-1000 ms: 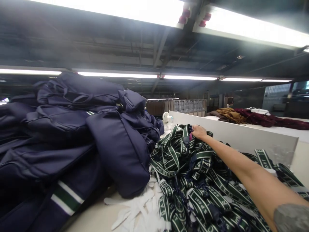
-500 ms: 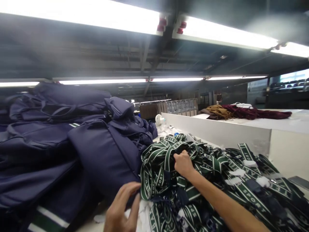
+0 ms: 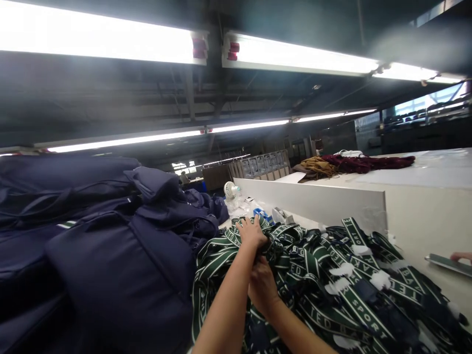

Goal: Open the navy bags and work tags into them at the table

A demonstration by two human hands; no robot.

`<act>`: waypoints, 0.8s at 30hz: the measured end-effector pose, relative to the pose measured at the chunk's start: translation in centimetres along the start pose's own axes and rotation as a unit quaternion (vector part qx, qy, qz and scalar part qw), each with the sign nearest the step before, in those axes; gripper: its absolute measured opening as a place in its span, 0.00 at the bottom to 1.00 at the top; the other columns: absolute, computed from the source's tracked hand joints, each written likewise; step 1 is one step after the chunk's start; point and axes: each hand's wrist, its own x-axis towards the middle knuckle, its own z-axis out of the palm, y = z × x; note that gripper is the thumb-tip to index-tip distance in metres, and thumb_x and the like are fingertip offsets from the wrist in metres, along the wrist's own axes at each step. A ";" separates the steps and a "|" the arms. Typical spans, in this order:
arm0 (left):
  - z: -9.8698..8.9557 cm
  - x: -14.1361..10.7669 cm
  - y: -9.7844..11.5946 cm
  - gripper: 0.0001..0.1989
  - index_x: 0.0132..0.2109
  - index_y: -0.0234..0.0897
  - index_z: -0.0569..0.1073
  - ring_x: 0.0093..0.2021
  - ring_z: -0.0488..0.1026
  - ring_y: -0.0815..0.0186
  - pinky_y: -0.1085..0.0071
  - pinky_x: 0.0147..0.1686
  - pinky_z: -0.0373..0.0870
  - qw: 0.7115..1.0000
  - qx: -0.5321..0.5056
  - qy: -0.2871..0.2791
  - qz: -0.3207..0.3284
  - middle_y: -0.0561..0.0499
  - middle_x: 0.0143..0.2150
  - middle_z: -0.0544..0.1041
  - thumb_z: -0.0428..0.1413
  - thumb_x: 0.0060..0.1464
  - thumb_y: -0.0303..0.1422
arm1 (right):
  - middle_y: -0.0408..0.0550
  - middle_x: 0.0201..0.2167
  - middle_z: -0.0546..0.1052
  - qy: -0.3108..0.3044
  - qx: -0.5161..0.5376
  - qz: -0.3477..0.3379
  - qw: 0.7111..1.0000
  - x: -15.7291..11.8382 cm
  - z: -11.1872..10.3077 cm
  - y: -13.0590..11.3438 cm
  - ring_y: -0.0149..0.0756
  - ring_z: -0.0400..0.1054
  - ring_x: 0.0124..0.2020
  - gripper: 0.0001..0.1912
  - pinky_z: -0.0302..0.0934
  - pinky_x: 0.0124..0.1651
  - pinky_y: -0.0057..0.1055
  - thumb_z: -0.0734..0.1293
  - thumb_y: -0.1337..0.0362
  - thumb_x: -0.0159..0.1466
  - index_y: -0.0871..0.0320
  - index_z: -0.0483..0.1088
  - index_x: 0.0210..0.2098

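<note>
A tangled heap of green straps with white edges and lettering lies in front of me. My left hand rests on the upper left of the heap with its fingers spread over the straps. Just below it, my right hand is closed at the straps, its fingers curled; what it grips is partly hidden by my left hand and wrist. White scraps are scattered through the heap. Left of the straps is a large pile of navy blue bags.
Behind the heap stand a low white partition, a small white fan and a blue item. Maroon and mustard cords lie on the far table. Another person's hand touches a flat grey object at the right edge.
My left hand has moved from beside the bags up onto the straps, crossing over my right hand. My right hand is lower and further left. The view has shifted to the right.
</note>
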 end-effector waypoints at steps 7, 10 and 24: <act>0.1 1.9 -3.4 0.19 0.43 0.29 0.74 0.50 0.73 0.40 0.50 0.52 0.63 0.992 -0.053 0.011 -0.113 0.26 0.44 0.76 0.60 0.39 0.25 | 0.46 0.20 0.69 0.041 -0.003 -0.022 0.999 0.0 -1.1 0.7 0.38 0.64 0.28 0.12 0.62 0.52 0.40 0.61 0.80 0.46 0.56 0.65 0.23; 0.4 1.1 -5.3 0.11 0.38 0.32 0.74 0.48 0.73 0.43 0.53 0.50 0.64 0.978 -0.131 0.065 -0.148 0.30 0.41 0.77 0.58 0.42 0.27 | 0.46 0.21 0.67 0.046 0.009 -0.034 0.998 0.2 -1.8 0.3 0.37 0.62 0.28 0.10 0.61 0.51 0.39 0.60 0.78 0.51 0.57 0.62 0.21; 2.1 -9.5 -12.1 0.19 0.39 0.36 0.76 0.43 0.76 0.52 0.56 0.46 0.74 0.668 -0.704 0.149 -0.189 0.43 0.37 0.79 0.67 0.42 0.43 | 0.53 0.41 0.73 0.223 0.191 0.076 0.953 0.7 -6.6 0.6 0.41 0.69 0.46 0.10 0.68 0.47 0.40 0.58 0.74 0.64 0.56 0.67 0.38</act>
